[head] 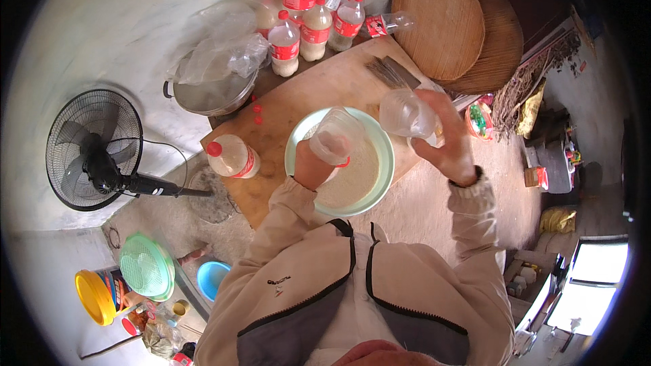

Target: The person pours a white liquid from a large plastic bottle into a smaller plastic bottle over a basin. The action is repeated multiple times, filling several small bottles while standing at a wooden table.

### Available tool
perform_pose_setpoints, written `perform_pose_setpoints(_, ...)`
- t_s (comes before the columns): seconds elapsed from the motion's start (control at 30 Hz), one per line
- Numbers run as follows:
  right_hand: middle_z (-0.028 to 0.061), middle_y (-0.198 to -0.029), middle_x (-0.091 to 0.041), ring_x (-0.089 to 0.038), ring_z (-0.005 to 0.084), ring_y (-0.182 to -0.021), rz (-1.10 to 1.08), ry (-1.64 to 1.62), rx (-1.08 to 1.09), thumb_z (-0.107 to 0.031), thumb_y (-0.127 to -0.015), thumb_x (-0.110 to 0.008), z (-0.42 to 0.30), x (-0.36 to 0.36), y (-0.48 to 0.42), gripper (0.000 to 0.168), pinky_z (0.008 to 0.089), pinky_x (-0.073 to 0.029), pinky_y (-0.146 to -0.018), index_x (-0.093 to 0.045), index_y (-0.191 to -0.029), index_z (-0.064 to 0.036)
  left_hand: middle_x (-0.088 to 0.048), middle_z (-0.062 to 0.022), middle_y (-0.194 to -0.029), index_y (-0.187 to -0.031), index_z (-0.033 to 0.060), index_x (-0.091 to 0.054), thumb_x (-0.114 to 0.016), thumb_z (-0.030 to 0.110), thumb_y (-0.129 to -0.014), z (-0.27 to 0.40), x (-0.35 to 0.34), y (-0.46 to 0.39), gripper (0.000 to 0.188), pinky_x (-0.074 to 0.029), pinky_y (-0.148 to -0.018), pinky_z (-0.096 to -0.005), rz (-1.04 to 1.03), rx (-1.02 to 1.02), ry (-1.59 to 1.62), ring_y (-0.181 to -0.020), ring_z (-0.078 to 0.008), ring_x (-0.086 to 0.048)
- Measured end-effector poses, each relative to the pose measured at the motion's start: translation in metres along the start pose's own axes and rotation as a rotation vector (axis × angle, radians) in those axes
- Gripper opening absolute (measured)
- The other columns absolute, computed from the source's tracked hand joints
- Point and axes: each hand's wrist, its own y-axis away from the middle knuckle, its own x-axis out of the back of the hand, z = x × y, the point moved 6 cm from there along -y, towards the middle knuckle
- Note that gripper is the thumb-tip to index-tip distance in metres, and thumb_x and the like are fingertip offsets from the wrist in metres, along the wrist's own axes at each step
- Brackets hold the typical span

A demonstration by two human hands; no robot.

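Note:
My left hand (311,165) holds a clear plastic container (335,134) above a pale green basin (390,162); a red ring shows by its lower edge. Pale grain or meal (358,178) fills much of the basin. To the right of the basin, my right hand (450,134) has its thumb and fingers around another clear plastic container (404,112), slightly blurred. A large plastic bottle with a red cap (234,157), its contents pale, stands left of the basin on the wooden board (315,86). Small red caps (258,108) lie beyond it.
Several red-labelled bottles (315,33) stand at the back, beside a lidded pan (216,94) with plastic bags over it. A brush (386,73) lies on the board near round wooden boards (440,20). A black fan (96,152) stands left; a blue basin (212,279) is lower left.

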Motion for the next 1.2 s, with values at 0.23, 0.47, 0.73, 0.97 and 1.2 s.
perform_pose_setpoints(0.23,0.0139,-0.132,-0.058,-0.051,0.0331,-0.127,0.005,0.2,-0.345,-0.023,-0.072,-0.079,0.164,-0.16,0.106,0.074,0.0471,-0.039,-0.111,-0.055,-0.141,-0.01,-0.073,-0.0085,-0.079,-0.092,0.0033,-0.074,-0.077,0.008,-0.081,-0.001,0.004,0.003,0.013,-0.055,-0.064,-0.0313,-0.002,0.056,0.106,-0.07,-0.0185,-0.071)
perform_pose_setpoints(0.47,0.0152,-0.13,-0.061,-0.056,0.0347,-0.121,-0.168,0.104,-0.486,-0.031,-0.082,-0.075,0.196,-0.243,0.173,0.057,0.0476,-0.045,-0.104,-0.06,-0.133,-0.009,-0.071,-0.0109,-0.093,-0.098,0.0051,-0.072,-0.075,0.007,-0.08,-0.015,0.005,0.015,0.018,-0.055,-0.074,-0.036,-0.005,0.01,0.017,-0.084,-0.0254,-0.069)
perform_pose_setpoints(0.73,0.0194,-0.123,-0.067,-0.065,0.0375,-0.111,-0.234,0.051,-0.695,-0.041,-0.082,-0.075,0.243,-0.257,0.171,0.06,0.0437,-0.052,-0.096,-0.064,-0.129,-0.005,-0.07,-0.0096,-0.102,-0.107,0.0072,-0.07,-0.079,0.007,-0.078,-0.065,0.002,0.039,0.03,-0.054,-0.085,-0.0407,-0.116,0.217,0.01,-0.095,-0.0282,-0.067)
perform_pose_setpoints(0.97,0.0249,-0.132,-0.061,-0.057,0.0398,-0.126,-0.494,0.131,-0.905,-0.055,-0.073,-0.077,0.216,-0.267,0.148,0.086,0.0483,-0.046,-0.106,-0.053,-0.143,-0.01,-0.069,-0.0101,-0.109,-0.112,0.0077,-0.069,-0.081,0.011,-0.077,-0.062,0.007,0.042,0.038,-0.053,-0.089,-0.0419,-0.165,0.214,-0.123,-0.102,-0.0296,-0.066)
perform_pose_setpoints(1.2,0.019,-0.138,-0.055,-0.056,0.0335,-0.127,-0.178,-0.323,-0.815,-0.037,-0.07,-0.088,0.226,-0.256,0.159,0.088,0.0437,-0.047,-0.106,-0.049,-0.144,-0.009,-0.069,-0.0101,-0.105,-0.107,0.008,-0.07,-0.081,0.013,-0.076,-0.067,0.003,0.039,0.034,-0.053,-0.086,-0.0416,-0.12,0.186,-0.1,-0.098,-0.0285,-0.066)
